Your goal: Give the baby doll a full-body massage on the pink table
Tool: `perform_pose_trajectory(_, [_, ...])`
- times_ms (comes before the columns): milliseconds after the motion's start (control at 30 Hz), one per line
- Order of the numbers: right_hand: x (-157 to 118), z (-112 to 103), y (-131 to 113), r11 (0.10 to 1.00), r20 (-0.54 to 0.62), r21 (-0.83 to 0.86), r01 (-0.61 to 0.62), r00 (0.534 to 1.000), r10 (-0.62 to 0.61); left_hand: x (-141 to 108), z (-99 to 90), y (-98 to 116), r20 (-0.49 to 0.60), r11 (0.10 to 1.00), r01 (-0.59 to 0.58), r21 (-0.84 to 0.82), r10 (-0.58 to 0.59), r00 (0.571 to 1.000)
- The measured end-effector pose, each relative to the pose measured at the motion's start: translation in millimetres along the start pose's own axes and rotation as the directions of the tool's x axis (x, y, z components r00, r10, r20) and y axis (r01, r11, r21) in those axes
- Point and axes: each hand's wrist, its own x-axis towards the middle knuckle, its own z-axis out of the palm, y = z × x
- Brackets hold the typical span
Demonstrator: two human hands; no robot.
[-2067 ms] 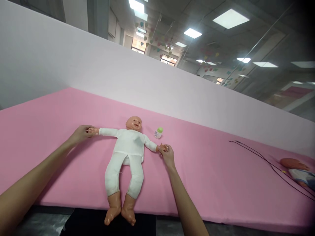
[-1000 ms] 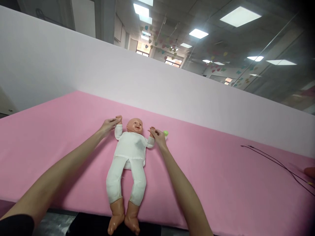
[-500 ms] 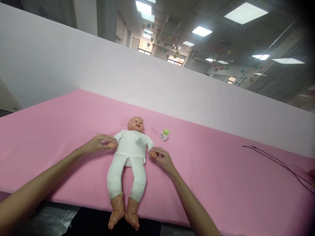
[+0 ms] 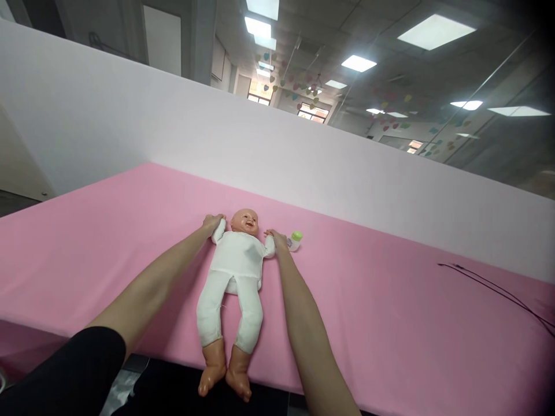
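One baby doll (image 4: 236,260), one bottle (image 4: 295,241)

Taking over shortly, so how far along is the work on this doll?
Done: the baby doll lies face up in a white suit on the pink mat. In hand: the left hand and right hand are at its arms. Remaining: the green-capped bottle stands untouched.

Pink padded mat (image 4: 381,346) is carrying everything here, running along a white wall. Baby doll (image 4: 234,266) in white suit is lying on its back mid-mat, head pointing toward the far edge, feet poking out past the near edge. Small bottle (image 4: 295,241) with green cap is sitting just beside the doll's shoulder, on the right in view. Thin black cable (image 4: 489,292) is trailing across the mat's right end, well apart from both.
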Motion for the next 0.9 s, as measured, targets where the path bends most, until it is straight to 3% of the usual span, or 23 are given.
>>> perform_pose_trajectory(167, [-13, -6, -9, 0.998, 0.050, 0.017, 0.065, 0.997, -0.066, -5, -11.8, 4, 0.058, 0.999, -0.041, -0.031, 0.043, 0.997])
perform_pose_trajectory(300, [-49, -38, -20, 0.972, 0.178, 0.014, 0.234, 0.956, -0.233, -36, -54.7, 12, 0.182, 0.971, -0.212, -0.113, 0.230, 0.956])
perform_pose_trajectory(333, [-61, -50, -21, 0.958, 0.239, -0.004, 0.286, 0.931, -0.276, -47, -69.7, 13, 0.256, 0.950, -0.290, -0.115, 0.310, 0.916])
perform_pose_trajectory(400, [-86, -73, -18, 0.928, 0.388, -0.058, 0.368, 0.865, -0.318, -70, -99.6, 10, 0.458, 0.897, -0.439, -0.059, 0.415, 0.786])
perform_pose_trajectory(467, [-109, -92, -10, 0.891, 0.550, -0.120, 0.438, 0.777, -0.308, -91, -123.5, -1, 0.667, 0.833, -0.553, 0.021, 0.401, 0.628])
perform_pose_trajectory(533, [-127, -104, 0, 0.851, 0.654, -0.163, 0.500, 0.701, -0.286, -105, -137.6, -18, 0.766, 0.765, -0.643, 0.036, 0.392, 0.509])
perform_pose_trajectory(600, [-138, -110, 9, 0.832, 0.684, -0.189, 0.522, 0.678, -0.270, -113, -143.0, -35, 0.790, 0.707, -0.707, 0.018, 0.424, 0.443])
perform_pose_trajectory(667, [-142, -110, 14, 0.837, 0.666, -0.198, 0.509, 0.697, -0.266, -114, -142.9, -45, 0.801, 0.667, -0.745, 0.011, 0.440, 0.406])
perform_pose_trajectory(733, [-137, -105, 14, 0.860, 0.614, -0.177, 0.479, 0.737, -0.284, -110, -139.1, -42, 0.812, 0.669, -0.743, 0.016, 0.426, 0.400])
perform_pose_trajectory(800, [-124, -95, 8, 0.894, 0.511, -0.129, 0.428, 0.802, -0.311, -102, -130.3, -28, 0.807, 0.717, -0.697, 0.028, 0.396, 0.439])
perform_pose_trajectory(833, [-114, -89, 3, 0.914, 0.438, -0.091, 0.394, 0.841, -0.319, -97, -123.0, -19, 0.780, 0.753, -0.658, 0.024, 0.398, 0.484])
perform_pose_trajectory(900, [-91, -71, -7, 0.945, 0.287, -0.004, 0.326, 0.906, -0.311, -83, -101.7, 0, 0.662, 0.831, -0.556, -0.023, 0.429, 0.614])
